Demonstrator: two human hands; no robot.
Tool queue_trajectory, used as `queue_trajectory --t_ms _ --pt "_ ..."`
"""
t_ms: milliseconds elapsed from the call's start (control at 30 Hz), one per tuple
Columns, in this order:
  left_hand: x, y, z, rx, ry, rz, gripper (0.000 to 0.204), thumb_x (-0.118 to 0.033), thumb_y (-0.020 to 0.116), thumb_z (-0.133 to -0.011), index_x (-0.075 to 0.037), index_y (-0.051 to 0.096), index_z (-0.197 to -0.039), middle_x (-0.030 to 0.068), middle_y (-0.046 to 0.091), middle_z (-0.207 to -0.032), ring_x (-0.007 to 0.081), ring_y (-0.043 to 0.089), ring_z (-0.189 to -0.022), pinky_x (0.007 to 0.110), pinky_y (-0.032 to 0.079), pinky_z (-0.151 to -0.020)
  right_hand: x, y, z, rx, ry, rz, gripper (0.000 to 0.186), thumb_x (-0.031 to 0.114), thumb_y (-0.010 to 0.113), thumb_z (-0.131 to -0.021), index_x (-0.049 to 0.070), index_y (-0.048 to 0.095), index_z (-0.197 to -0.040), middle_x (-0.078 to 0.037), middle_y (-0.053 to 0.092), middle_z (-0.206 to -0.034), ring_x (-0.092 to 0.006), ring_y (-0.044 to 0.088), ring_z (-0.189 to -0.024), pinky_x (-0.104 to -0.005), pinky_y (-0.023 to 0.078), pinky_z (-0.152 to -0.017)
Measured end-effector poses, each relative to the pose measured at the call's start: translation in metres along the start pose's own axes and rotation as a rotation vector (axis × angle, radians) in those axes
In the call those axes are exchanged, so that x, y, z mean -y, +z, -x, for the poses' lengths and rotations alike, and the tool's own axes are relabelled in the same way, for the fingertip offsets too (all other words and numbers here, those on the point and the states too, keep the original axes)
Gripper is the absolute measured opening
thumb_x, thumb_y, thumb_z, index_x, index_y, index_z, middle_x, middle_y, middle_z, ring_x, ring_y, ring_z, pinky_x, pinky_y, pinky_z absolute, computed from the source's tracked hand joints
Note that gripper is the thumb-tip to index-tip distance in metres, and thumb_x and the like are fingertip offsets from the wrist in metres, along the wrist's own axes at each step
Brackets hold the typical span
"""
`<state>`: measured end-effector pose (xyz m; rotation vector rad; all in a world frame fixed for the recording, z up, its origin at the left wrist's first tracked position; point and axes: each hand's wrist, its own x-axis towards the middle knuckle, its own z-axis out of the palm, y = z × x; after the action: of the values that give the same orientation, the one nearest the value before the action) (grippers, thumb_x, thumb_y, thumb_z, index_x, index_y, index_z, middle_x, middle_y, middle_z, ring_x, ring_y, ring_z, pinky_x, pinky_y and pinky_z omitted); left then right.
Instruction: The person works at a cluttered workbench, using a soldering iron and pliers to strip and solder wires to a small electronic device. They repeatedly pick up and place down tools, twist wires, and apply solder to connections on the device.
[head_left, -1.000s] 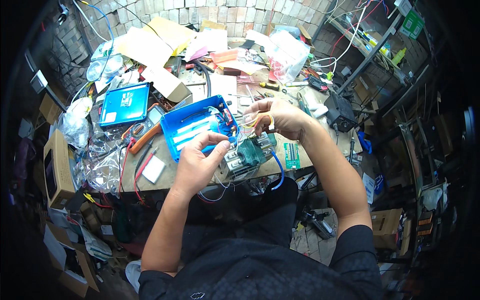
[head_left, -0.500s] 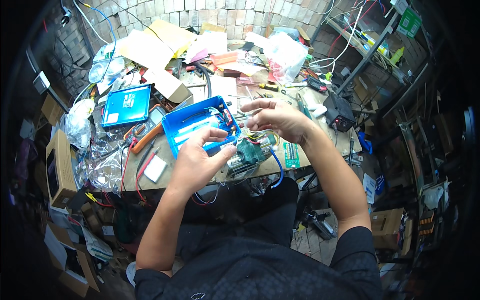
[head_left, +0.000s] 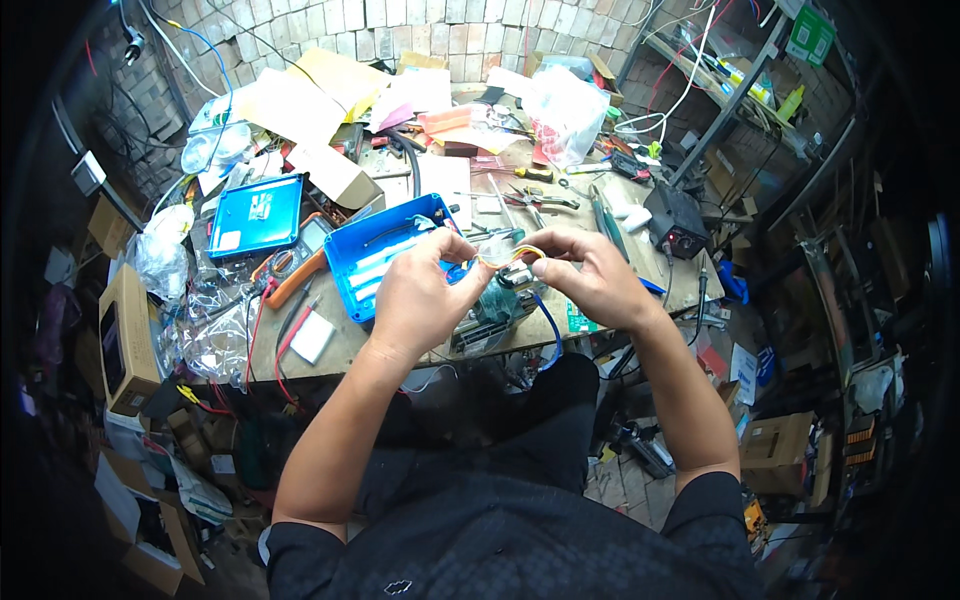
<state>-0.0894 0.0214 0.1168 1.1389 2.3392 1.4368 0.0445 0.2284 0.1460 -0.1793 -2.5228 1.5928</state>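
Observation:
Both hands meet over the workbench. My left hand (head_left: pixel 425 295) is closed, pinching thin yellow and red wires (head_left: pixel 525 250) near the blue enclosure (head_left: pixel 362 290). My right hand (head_left: pixel 590 280) grips the same wire bundle between thumb and fingers, a short way to the right. Beneath the wires sits a metal assembly with green material (head_left: pixel 498 305) and a blue cable (head_left: pixel 552 335). A green circuit board (head_left: pixel 582 320) is partly hidden under my right hand. Inside the enclosure are pale strips and small parts.
A blue lid (head_left: pixel 255 215), orange multimeter (head_left: pixel 295 275), white pad (head_left: pixel 312 338) and plastic wrap lie left. Pliers (head_left: pixel 545 205), a black unit (head_left: pixel 682 222) and tools occupy the right. Papers pile behind. A cardboard box (head_left: pixel 125 340) stands at the left edge; metal shelving rises right.
My right hand has come down toward me and turned inward. My left hand has shifted right and up. The wires are now stretched between both pinched hands.

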Motion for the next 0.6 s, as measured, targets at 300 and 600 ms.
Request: queue_trajectory --t_ms 300,600 --pt "-0.007 -0.025 -0.024 0.249 0.02 0.207 0.036 -0.023 0.077 -0.095 0.0 0.073 -0.122 0.0092 0.077 -0.108 0.0103 0.068 -0.096 0.028 0.055 -0.085 0.012 0.032 -0.004 -0.079 -0.06 -0.103 0.018 0.013 0.072 -0.1 -0.004 0.075 -0.106 -0.007 0.075 -0.09 -0.0095 0.067 -0.081 -0.0282 0.055 -0.074" --pt "-0.013 -0.028 -0.031 0.212 0.134 0.07 0.02 -0.018 0.071 -0.098 0.001 0.074 -0.106 0.0047 0.074 -0.095 0.0071 0.063 -0.081 0.027 0.053 -0.074 0.032 0.039 0.024 -0.121 -0.09 -0.007 0.019 0.012 0.072 -0.101 -0.001 0.072 -0.115 -0.004 0.075 -0.09 -0.0078 0.069 -0.082 -0.0253 0.056 -0.073"
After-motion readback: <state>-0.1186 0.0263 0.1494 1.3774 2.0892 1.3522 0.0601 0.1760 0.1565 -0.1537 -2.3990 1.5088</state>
